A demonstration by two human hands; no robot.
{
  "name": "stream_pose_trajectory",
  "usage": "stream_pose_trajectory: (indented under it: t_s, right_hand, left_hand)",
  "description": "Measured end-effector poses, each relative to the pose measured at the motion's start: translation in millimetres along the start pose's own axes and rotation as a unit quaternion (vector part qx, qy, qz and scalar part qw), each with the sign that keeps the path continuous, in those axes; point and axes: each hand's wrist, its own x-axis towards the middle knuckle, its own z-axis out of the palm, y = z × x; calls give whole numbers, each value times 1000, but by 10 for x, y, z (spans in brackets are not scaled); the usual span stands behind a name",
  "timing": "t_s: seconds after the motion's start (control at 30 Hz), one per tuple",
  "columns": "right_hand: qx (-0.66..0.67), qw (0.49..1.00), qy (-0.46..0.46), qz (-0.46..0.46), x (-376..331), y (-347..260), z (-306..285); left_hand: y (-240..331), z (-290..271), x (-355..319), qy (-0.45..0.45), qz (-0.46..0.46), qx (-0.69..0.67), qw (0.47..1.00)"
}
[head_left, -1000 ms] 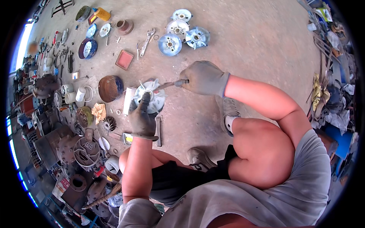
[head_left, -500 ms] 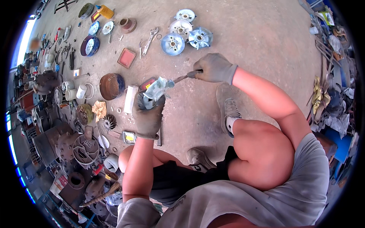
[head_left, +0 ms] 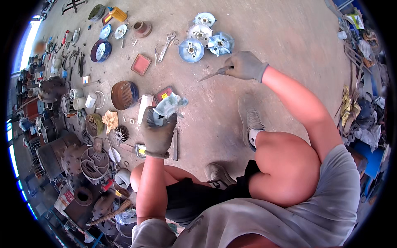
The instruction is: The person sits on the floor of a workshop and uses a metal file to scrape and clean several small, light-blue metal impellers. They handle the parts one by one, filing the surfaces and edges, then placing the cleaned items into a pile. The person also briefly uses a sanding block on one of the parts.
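My gloved left hand (head_left: 158, 134) is closed round a pale blue, irregular piece (head_left: 170, 104) with thin uneven edges. Its lower part is hidden by my fingers, and I cannot make out its exact kind. Farther right, my gloved right hand (head_left: 246, 66) grips a thin, dark tool like a scraper or knife (head_left: 213, 75). Its tip points left and sits apart from the blue piece. Under and behind the left hand lie a white block (head_left: 144, 106) and a red tray with a yellow label (head_left: 163, 95).
Blue-white fan wheels (head_left: 191, 50) lie ahead, beside an adjustable wrench (head_left: 167, 46) and a red square tray (head_left: 140, 64). A rusty ring-shaped drum (head_left: 124, 95) is left of my left hand. Metal parts (head_left: 94, 163) crowd the left; scrap (head_left: 364, 103) lines the right.
My right hand has drawn the tool away from the blue piece, to the right and slightly up. The blue piece has tilted and dropped a little in my left hand.
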Motion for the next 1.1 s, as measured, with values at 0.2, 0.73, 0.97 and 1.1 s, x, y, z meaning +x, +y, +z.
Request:
stream_pose_trajectory:
  t_s: [0.2, 0.73, 0.97, 1.1]
  right_hand:
    - [53, 994, -90, -30, 110, -472, 225]
    - [-1, 999, -32, -10, -96, -553, -158]
    - [-83, 994, -61, 24, -62, -408, 52]
    - [-19, 995, -101, 3, -103, -872, -211]
  left_hand:
    - [-49, 19, -20, -25, -31, -66, 997]
    - [-24, -79, -118, -43, 29, 51, 997]
    - [62, -82, -156, 12, 33, 18, 999]
    - [106, -92, -108, -14, -19, 54, 998]
